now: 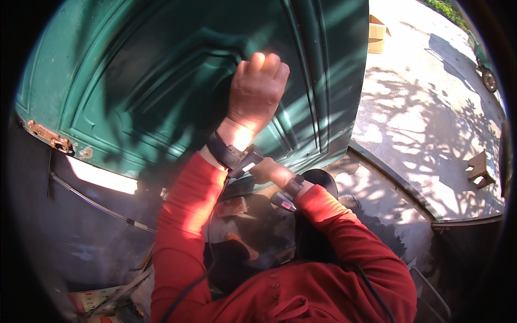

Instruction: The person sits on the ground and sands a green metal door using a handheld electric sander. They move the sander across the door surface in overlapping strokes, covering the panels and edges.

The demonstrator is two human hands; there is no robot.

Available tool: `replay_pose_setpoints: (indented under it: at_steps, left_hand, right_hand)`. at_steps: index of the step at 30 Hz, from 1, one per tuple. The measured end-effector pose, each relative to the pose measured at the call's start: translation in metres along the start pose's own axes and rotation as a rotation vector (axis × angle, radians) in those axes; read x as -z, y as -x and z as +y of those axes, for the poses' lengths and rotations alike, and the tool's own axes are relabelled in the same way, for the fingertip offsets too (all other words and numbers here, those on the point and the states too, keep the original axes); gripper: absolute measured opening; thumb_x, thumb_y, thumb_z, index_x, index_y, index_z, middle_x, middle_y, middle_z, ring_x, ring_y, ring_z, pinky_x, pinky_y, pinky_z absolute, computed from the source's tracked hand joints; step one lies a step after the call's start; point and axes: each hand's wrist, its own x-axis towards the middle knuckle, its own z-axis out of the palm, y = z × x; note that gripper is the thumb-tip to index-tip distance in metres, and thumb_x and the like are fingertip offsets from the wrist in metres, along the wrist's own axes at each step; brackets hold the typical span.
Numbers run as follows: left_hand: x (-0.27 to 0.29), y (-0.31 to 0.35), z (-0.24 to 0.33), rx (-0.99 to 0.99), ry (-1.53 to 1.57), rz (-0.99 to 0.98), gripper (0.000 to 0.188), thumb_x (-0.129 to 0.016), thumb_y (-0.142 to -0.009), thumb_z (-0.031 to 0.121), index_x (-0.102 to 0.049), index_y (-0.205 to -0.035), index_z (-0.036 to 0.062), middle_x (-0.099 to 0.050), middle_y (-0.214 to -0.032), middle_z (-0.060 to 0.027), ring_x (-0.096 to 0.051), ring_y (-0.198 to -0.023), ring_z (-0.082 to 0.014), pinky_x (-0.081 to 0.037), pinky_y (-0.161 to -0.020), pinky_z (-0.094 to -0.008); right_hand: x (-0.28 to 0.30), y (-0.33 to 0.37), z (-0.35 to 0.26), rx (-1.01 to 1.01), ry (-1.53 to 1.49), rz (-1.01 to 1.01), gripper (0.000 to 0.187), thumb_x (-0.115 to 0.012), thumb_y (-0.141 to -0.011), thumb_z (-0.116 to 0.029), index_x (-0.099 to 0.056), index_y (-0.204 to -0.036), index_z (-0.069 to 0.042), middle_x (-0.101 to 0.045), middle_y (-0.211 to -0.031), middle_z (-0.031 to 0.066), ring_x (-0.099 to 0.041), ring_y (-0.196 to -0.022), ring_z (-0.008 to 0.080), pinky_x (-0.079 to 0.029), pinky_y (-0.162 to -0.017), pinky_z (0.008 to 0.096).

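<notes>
My left hand [259, 89] is raised in front of the green panelled door [156, 81], its fingers curled into a fist. Whatever that fist holds, if anything, is hidden behind the knuckles. Lower down, my right hand [265, 170] is closed beside my left wrist, partly covered by a dark boxy piece [246, 163] with a white label. What the right fingers grip does not show clearly. Dark straps circle both wrists, and a small grey device [283, 201] with a red mark is by the right one.
A rusty metal latch [49, 135] is fixed at the door's left edge. A brick [231, 206] lies below my hands. Outside on the sunlit concrete are a cardboard box [377, 36], a small stool [479, 169] and a wheel [489, 79]. Thin cables run along my arms.
</notes>
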Motion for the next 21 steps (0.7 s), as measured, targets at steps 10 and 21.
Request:
replay_pose_setpoints:
  at_steps: [10,21]
  left_hand:
    - [0.027,-0.018,-0.015,0.021,0.083,0.015,0.03,-0.078,-0.077,-0.001,-0.066,-0.103,0.0097,-0.063,-0.113,-0.0073,-0.063,-0.108,-0.0301,-0.053,-0.088,-0.042]
    - [-0.005,-0.004,0.016,-0.048,-0.006,-0.068,0.019,-0.072,-0.082,0.007,-0.064,-0.098,0.0118,-0.058,-0.105,-0.0071,-0.059,-0.103,-0.0276,-0.051,-0.083,-0.0403]
  right_hand:
    - [0.018,0.005,0.009,0.014,0.136,-0.076,0.025,-0.08,-0.085,-0.024,-0.087,-0.105,-0.01,-0.084,-0.097,0.0138,-0.082,-0.097,0.0378,-0.065,-0.08,0.0491]
    - [-0.003,0.002,0.019,0.077,0.069,0.011,0.027,-0.084,-0.083,-0.028,-0.087,-0.104,-0.011,-0.084,-0.101,0.0129,-0.082,-0.1,0.0363,-0.065,-0.083,0.0487]
